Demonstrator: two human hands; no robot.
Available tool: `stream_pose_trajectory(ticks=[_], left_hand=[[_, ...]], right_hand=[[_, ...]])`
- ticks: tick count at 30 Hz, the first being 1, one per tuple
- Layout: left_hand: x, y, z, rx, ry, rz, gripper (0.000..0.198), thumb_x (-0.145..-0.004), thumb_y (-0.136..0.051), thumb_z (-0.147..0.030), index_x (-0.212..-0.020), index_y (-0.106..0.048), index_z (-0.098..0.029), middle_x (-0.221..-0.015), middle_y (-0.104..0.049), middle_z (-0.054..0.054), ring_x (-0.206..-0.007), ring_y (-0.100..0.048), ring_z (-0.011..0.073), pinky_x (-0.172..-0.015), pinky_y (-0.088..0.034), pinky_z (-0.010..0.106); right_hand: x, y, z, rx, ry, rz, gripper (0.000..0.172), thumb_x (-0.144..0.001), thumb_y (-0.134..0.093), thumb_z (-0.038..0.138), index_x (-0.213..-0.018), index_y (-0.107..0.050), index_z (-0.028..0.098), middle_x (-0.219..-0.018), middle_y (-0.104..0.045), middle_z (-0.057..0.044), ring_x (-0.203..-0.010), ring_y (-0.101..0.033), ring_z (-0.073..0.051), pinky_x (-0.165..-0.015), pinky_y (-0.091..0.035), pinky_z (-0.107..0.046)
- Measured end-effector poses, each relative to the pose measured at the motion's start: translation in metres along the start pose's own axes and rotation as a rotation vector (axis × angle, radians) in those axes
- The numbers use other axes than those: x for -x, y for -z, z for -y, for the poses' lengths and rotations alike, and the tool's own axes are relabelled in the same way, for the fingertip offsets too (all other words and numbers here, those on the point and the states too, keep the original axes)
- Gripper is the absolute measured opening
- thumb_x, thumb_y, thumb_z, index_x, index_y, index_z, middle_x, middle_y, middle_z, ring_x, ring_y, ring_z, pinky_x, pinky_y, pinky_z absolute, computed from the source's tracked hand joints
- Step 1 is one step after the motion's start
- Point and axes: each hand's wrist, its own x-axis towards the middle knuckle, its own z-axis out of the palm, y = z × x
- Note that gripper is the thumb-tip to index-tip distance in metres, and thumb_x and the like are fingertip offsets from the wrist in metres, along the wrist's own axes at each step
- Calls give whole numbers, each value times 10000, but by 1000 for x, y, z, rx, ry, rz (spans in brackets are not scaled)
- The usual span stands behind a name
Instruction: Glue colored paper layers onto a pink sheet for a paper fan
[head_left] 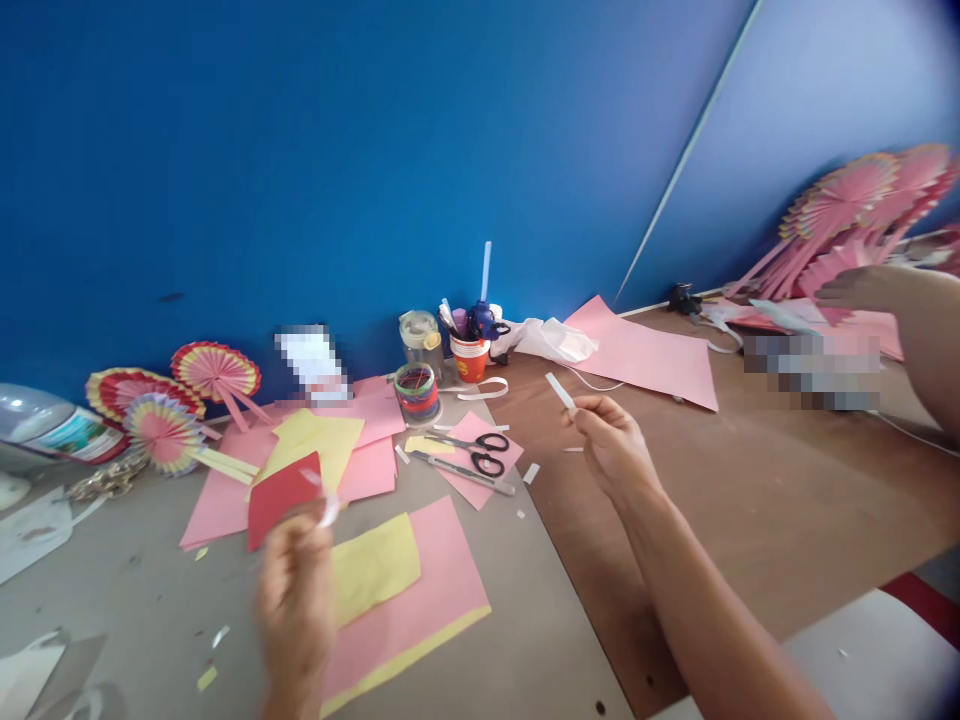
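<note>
My right hand (616, 446) pinches a short, narrow white strip (559, 390) between thumb and fingertips, raised over the brown board. At the left, my left hand (295, 600) is closed and blurred by motion. A small curled white piece (329, 511) shows at its fingertips; its kind is unclear. Beneath this hand lie a yellow paper piece (375, 568) and a pink sheet (442, 560) with a yellow edge. Just beyond it is a red paper piece (281, 495). Black-handled scissors (487, 463) and a utility knife (480, 480) rest between my hands, farther back.
Folded paper fans (217, 375) lean at the back left near a plastic bottle (60, 425). A red cup (470, 360) holding tools and a jar of rubber bands (417, 393) stand by the blue wall. Another person's hand (862, 287) reaches in at right, near more pink fans (840, 200).
</note>
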Motion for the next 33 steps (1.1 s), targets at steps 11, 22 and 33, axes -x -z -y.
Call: stream_pose_trajectory(ticks=[11, 22, 33], left_hand=[[13, -37, 9, 425, 364, 520, 383, -810, -610, -522, -981, -612, -180, -936, -615, 76, -980, -583, 224, -1006, -406, 443], [21, -37, 6, 94, 172, 526, 283, -902, -510, -405, -1036, -652, -200, -1045, -574, 76, -992, -547, 209, -867, -449, 305], [24, -41, -4, -43, -81, 613, 241, -939, -449, -273, -1098, -627, -241, -1035, -572, 57, -1012, -546, 181, -859, -449, 273]], right_hand=[[41, -55, -37, 785, 717, 203, 273, -826, -534, 117, -1044, -644, 237, -1161, -632, -87, -1112, -513, -271, -929, -294, -448], [87, -69, -11, 499, 916, 362, 159, -821, -484, 46, -797, -537, 194, -692, -621, -14, -658, -544, -154, -656, -352, -306], [88, -70, -11, 618, 951, 346, 149, -809, -500, 57, -728, -512, 181, -653, -621, -8, -619, -536, -137, -663, -316, -313]])
